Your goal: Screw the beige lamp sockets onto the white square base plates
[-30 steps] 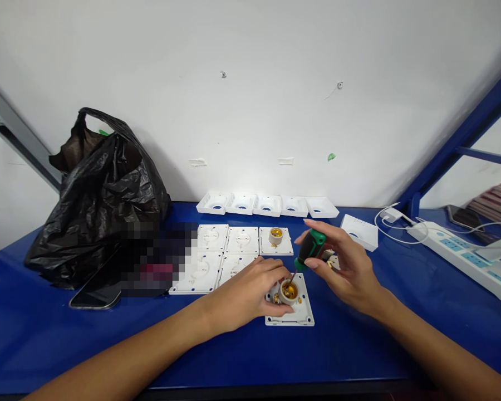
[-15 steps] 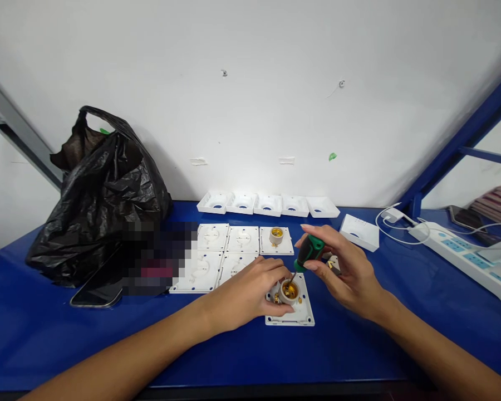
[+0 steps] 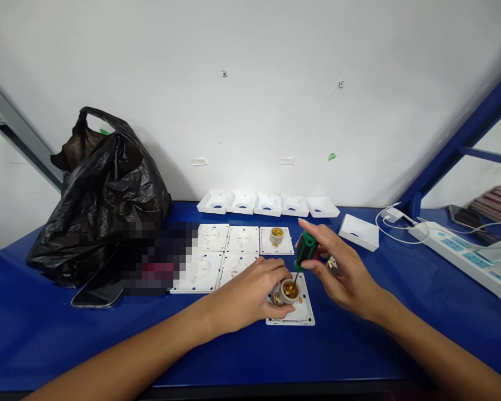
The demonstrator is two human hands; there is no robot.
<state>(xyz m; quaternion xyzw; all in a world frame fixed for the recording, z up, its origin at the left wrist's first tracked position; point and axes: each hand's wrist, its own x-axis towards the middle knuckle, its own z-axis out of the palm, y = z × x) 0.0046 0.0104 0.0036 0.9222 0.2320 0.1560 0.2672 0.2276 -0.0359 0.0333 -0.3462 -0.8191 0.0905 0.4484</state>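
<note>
My left hand (image 3: 262,285) grips a round lamp socket (image 3: 290,291) with a brass lining, fingers behind it and thumb in front. The socket sits on a square white base plate (image 3: 303,317) on the blue table. In my right hand (image 3: 338,264) is a screwdriver (image 3: 306,252) with a green and black handle, its shaft pointing down into the socket; the tip is hard to make out. Behind, another white plate (image 3: 286,249) carries a second lamp socket (image 3: 276,236). A small part with brass pieces (image 3: 331,264) is half hidden beneath my right hand.
Several white base plates (image 3: 200,270) lie left of centre. Several white covers (image 3: 268,207) line the wall, with one more cover (image 3: 361,233) at right. A black plastic bag (image 3: 104,195) and phone (image 3: 98,292) are at left, a power strip (image 3: 467,253) with cables at right.
The screwdriver has become more upright, its shaft shifting slightly right within the socket. My right hand has turned a little with it. My left hand and the base plate are almost unmoved.
</note>
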